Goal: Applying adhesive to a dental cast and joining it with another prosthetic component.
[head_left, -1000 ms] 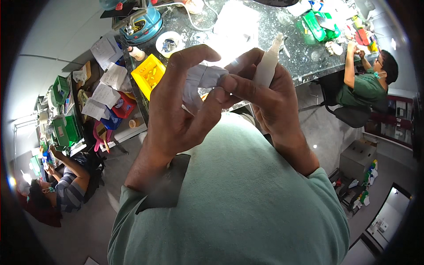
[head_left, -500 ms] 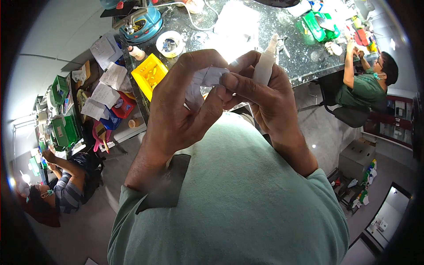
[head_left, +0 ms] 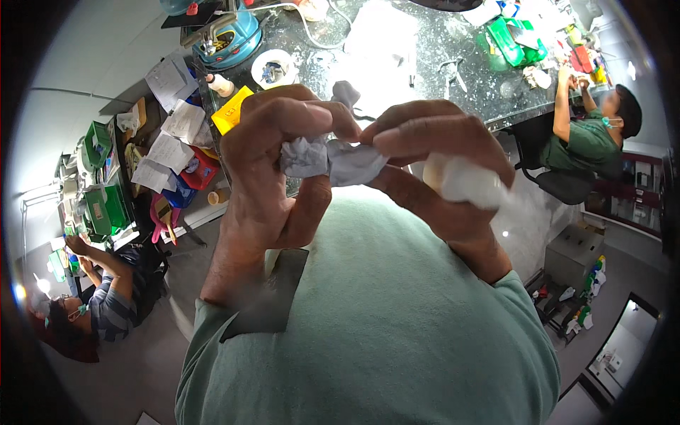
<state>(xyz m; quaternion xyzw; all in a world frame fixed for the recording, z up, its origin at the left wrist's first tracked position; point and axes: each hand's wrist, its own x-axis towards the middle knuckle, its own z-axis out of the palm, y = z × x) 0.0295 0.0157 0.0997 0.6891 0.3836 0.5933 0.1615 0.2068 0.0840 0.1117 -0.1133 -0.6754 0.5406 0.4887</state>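
My left hand (head_left: 258,159) is curled round a crumpled whitish piece (head_left: 354,164), like folded cloth or paper; its exact kind I cannot make out. One lump of it lies in the left fingers, and the other end reaches across to my right hand (head_left: 439,142). The right thumb and fingers touch that end. A white squeeze bottle (head_left: 473,184), smeared by motion, is tucked in the same hand and tilted toward the lower right. A small grey tip (head_left: 346,93) sticks up beyond the left fingers. Both hands are above the near edge of the dark table.
A yellow bin (head_left: 230,112), a white bowl of small parts (head_left: 273,69), a small bottle (head_left: 221,85) and a blue machine (head_left: 230,39) stand left on the speckled table (head_left: 489,92). Pliers-like tool (head_left: 452,74) and green tray (head_left: 506,42) lie right. One person works each side.
The squeeze bottle has swung from upright to tilted down and right in my right hand. My hands have turned, and more of the whitish piece shows between them.
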